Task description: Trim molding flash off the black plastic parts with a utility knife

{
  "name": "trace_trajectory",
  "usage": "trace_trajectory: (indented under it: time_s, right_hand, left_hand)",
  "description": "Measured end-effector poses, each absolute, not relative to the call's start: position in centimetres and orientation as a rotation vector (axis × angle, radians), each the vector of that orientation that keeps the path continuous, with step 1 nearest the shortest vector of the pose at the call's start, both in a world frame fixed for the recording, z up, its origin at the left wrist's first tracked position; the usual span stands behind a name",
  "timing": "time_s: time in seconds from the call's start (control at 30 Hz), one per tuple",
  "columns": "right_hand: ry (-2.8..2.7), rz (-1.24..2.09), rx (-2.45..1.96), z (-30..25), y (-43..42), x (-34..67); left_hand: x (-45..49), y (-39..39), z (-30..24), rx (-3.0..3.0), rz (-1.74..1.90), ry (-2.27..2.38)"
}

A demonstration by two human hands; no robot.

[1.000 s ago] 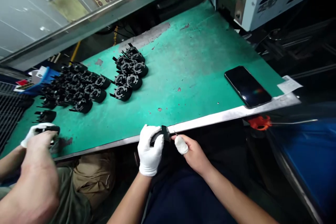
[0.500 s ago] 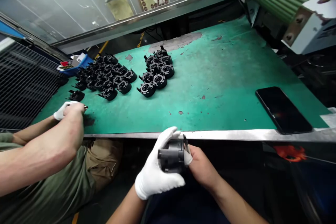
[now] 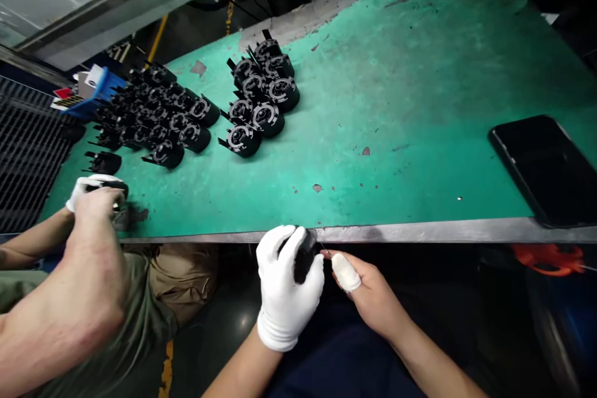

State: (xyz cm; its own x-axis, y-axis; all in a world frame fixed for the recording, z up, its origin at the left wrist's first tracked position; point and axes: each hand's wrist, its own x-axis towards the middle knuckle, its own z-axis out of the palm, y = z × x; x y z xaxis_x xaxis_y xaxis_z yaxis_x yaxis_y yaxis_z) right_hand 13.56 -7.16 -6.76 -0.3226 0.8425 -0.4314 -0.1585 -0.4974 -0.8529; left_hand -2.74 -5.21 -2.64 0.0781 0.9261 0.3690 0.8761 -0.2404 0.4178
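Note:
My left hand, in a white glove, is wrapped around a round black plastic housing at the table's front edge. The glove hides most of the housing. My right hand is bare except for a white cover on the thumb. Its thumb and fingers are pinched on a thin metal tool, whose tip points at the housing's right side. What kind of tool it is, and whether it touches the housing, I cannot make out.
Several similar black housings stand grouped on the green table, with a larger cluster farther left. A phone lies at the right. A blue bin stands back left. At left, a co-worker's hands hold another housing.
My left hand has turned the housing, so its back now covers more of it. My right hand has drawn slightly away to the right. The view has shifted down and closer to the table.

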Motion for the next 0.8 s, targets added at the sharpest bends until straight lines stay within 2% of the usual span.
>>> trace_trajectory:
  time_s: [0.13, 0.8]
  right_hand:
    - [-1.002, 1.887, -1.135, -6.5, -6.3, 13.0]
    - [-1.054, 1.88, -1.25, -5.8, -4.9, 13.2]
  left_hand:
    - [-1.9, -5.1, -2.3, 2.152, 0.884, 1.958]
    - [-2.2, -5.2, -3.2, 2.154, 0.925, 1.959]
